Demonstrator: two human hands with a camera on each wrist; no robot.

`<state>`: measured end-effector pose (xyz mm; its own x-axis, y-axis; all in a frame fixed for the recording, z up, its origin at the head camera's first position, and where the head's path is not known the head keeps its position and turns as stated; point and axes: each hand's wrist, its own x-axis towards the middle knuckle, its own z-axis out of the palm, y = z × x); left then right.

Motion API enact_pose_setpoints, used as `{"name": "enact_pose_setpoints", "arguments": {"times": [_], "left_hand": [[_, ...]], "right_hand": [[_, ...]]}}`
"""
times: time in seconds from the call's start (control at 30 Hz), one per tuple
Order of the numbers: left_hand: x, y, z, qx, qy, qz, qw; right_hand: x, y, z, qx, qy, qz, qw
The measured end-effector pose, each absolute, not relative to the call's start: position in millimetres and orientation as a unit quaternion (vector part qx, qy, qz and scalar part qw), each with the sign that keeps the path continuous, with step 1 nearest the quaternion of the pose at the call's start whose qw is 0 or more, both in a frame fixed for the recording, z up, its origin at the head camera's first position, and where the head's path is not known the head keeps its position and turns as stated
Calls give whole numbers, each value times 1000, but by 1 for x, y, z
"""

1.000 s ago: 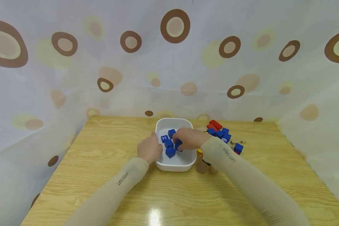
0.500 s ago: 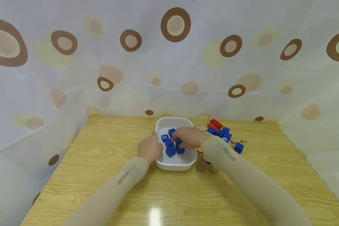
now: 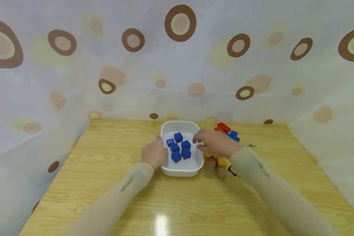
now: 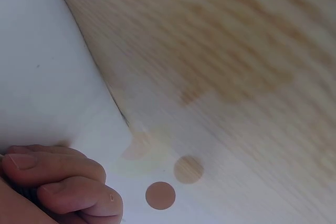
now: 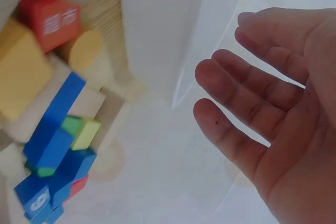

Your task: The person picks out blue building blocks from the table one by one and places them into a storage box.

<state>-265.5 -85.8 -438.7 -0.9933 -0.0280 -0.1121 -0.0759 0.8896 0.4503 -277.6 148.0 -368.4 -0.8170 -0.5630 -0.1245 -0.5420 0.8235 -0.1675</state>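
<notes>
A white plastic tub (image 3: 181,173) stands on the wooden table. Inside it lie several blue cubes, one with a white letter H (image 3: 170,142) on its face and another (image 3: 178,137) toward the far end. At the tub's left rim is my left hand (image 3: 154,153), gripping the wall; in the left wrist view its fingers (image 4: 79,195) are curled and the rim is hidden. My right hand (image 3: 215,142) hovers over the tub's right rim, fingers apart and loosely bent. The right wrist view shows that hand (image 5: 283,93) holding nothing.
Right of the tub lies a pile of toy blocks: red bars (image 3: 224,127), blue blocks (image 3: 233,135), a yellow block (image 3: 222,162) and a plain wooden block (image 3: 209,169). My right forearm hides part of the pile. A patterned sheet (image 3: 177,98) hangs behind the table.
My right hand has let go of a blue cube inside the tub and moved right, out over the rim. My left hand stays at the left rim.
</notes>
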Motion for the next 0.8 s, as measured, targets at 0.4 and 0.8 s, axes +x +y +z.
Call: {"name": "enact_pose_setpoints", "arguments": {"times": [0.4, 0.8], "left_hand": [[-265, -92, -440, -26, 970, 238, 53], [-266, -88, -441, -15, 975, 219, 42]], "right_hand": [[-271, 188, -370, -310, 947, -80, 20], [-280, 232, -396, -270, 959, -62, 53]]}}
